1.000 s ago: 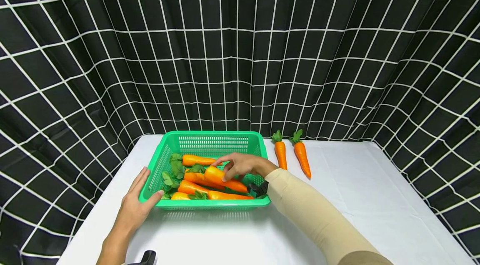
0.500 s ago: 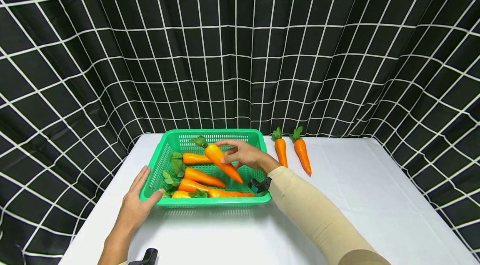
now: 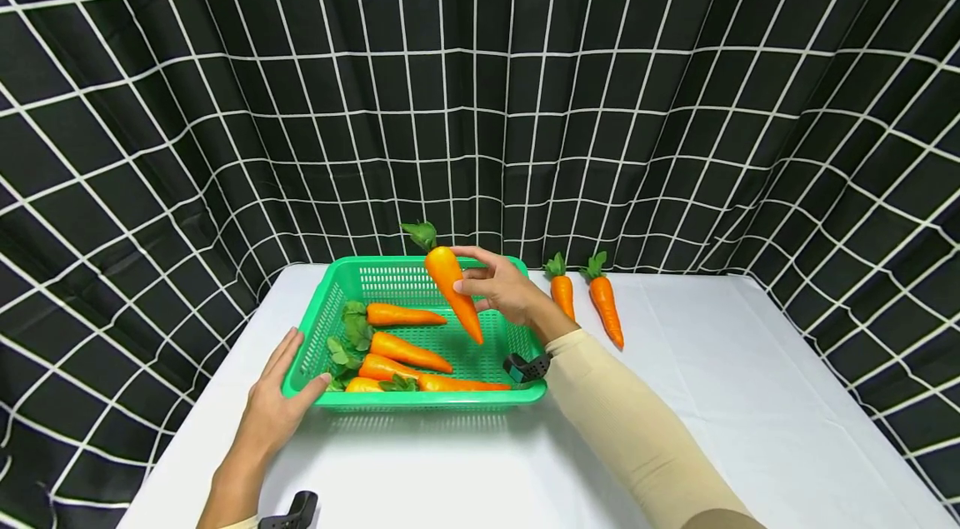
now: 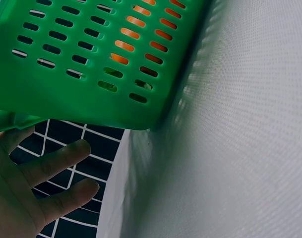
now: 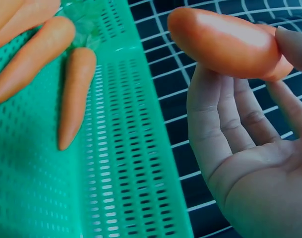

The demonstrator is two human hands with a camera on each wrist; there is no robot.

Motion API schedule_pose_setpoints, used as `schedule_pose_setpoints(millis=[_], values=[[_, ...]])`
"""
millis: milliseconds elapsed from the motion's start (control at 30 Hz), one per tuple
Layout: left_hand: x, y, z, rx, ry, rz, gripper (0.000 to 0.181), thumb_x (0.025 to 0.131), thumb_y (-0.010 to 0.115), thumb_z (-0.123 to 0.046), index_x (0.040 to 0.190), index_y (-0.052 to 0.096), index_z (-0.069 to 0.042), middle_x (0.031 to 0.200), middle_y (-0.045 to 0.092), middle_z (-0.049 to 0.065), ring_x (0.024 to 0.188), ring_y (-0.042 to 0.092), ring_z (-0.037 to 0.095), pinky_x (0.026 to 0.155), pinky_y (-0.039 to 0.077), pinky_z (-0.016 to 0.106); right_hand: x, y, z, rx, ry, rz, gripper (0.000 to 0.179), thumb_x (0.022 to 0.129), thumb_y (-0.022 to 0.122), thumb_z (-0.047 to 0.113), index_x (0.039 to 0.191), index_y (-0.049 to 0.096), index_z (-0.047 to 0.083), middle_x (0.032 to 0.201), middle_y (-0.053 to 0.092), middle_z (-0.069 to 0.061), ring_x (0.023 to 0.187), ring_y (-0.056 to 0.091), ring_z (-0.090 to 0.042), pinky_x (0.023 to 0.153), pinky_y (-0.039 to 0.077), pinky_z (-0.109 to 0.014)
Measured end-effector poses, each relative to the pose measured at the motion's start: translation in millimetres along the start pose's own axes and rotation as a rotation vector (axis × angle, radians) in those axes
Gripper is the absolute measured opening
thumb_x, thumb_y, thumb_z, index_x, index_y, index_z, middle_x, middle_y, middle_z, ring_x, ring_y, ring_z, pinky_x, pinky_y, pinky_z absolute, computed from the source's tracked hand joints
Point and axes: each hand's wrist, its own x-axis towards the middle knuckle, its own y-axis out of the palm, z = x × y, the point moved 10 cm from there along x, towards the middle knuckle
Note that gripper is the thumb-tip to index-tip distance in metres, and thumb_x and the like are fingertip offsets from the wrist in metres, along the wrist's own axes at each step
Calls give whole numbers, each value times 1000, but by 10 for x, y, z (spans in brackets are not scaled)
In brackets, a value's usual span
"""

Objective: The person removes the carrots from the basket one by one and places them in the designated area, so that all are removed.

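My right hand [image 3: 506, 289] holds an orange carrot [image 3: 453, 283] with a green leafy top, thumb on one side and fingers on the other. The carrot hangs tilted over the basket, leaves up and tip down; in the right wrist view the carrot [image 5: 225, 42] lies across my fingertips. My left hand [image 3: 268, 411] rests at the front left corner of the green plastic basket [image 3: 431, 401], its fingers stretched along the side. In the left wrist view, straight, spread fingers [image 4: 66, 201] show below the basket wall [image 4: 46, 94]. Several more carrots [image 3: 411, 352] lie inside the basket.
To the basket's right, two carrots lie on the white tablecloth [image 3: 712, 371]: one near carrot [image 3: 561, 293] partly behind my right wrist, and another carrot [image 3: 604, 308] farther right. A black cloth [image 3: 480, 96] with white grid lines hangs behind and at both sides.
My right hand has lifted the carrot off the others, up toward the basket's back rim, turning it from nearly flat to steeply tilted. My left hand has stayed at the basket's corner.
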Motion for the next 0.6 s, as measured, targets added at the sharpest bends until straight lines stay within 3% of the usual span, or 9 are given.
schedule_pose_setpoints(millis=[233, 600], values=[[2, -14, -12, 2, 6, 1, 78, 86, 71, -33, 151, 33, -11, 157, 25, 6, 139, 24, 42, 102, 24, 66, -129, 22, 234, 6, -72, -21, 57, 90, 68, 5, 142, 47, 17, 114, 59, -22, 96, 62, -35, 78, 53, -53], [3, -7, -11, -7, 16, -5, 78, 86, 71, -34, 151, 35, -10, 157, 26, 5, 139, 24, 39, 103, 24, 65, -508, 82, 558, 3, -177, -48, 56, 91, 65, 2, 142, 47, 12, 106, 61, -21, 90, 62, -32, 76, 56, -47]])
